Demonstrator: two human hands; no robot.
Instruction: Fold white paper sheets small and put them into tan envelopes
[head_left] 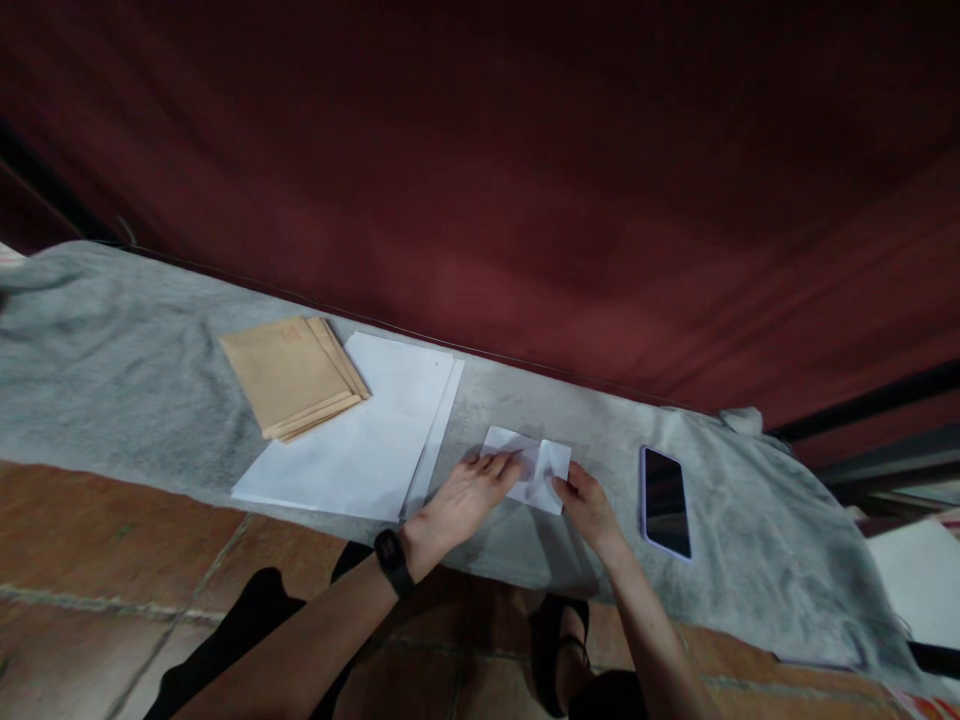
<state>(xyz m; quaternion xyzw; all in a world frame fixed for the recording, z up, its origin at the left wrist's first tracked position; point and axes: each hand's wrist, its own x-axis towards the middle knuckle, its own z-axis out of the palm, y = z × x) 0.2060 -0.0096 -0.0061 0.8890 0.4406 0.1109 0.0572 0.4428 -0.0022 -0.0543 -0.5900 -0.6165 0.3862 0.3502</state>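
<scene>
A small folded white paper lies on the grey cloth. My left hand lies flat on the paper's left part, fingers stretched out and pressing it down. A black watch sits on that wrist. My right hand pinches the paper's right lower edge with curled fingers. Both forearms reach in from the bottom of the view.
A stack of white sheets lies left of the hands, with several tan envelopes on its far left corner. A dark phone lies face up to the right. A red curtain hangs behind; tiled floor lies below the cloth's near edge.
</scene>
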